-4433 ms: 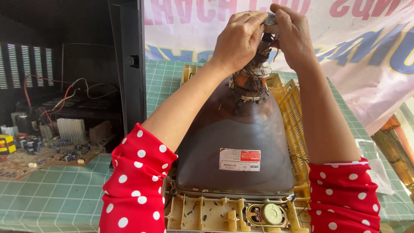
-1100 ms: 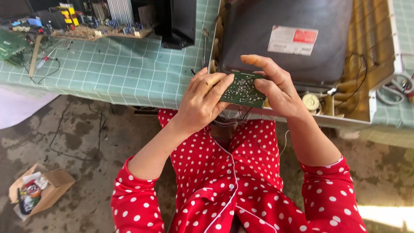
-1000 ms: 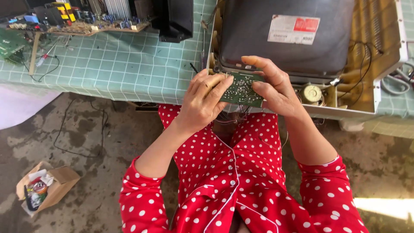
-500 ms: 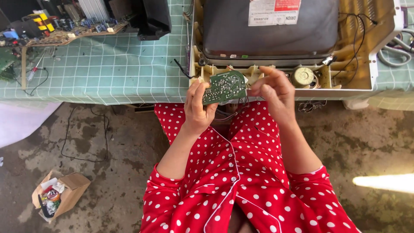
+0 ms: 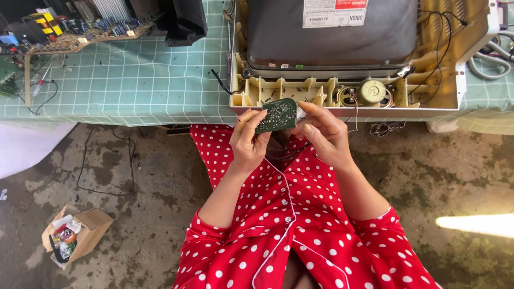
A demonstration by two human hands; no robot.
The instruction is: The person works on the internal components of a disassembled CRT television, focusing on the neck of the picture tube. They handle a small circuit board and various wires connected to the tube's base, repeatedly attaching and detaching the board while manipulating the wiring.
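A small green circuit board [image 5: 277,115] is held between both hands just below the table's front edge. My left hand [image 5: 247,140] grips its left side, my right hand [image 5: 323,132] its right side, solder side facing up. Dark wires hang from the board toward my lap. Right above it sits an opened television, its dark picture tube [image 5: 332,37] lying face down in a cream plastic front shell [image 5: 278,91] with a small round speaker [image 5: 372,92].
A green checked cloth [image 5: 139,80] covers the table. A large circuit board with components [image 5: 75,29] and a black casing [image 5: 184,21] lie at the back left. A cardboard box of scraps [image 5: 72,238] stands on the concrete floor. Grey cable coils [image 5: 490,59] at right.
Earlier both hands worked at the neck of the tube. Since then they pulled the small green board off, brought it down to the lap, and my view tilted down.
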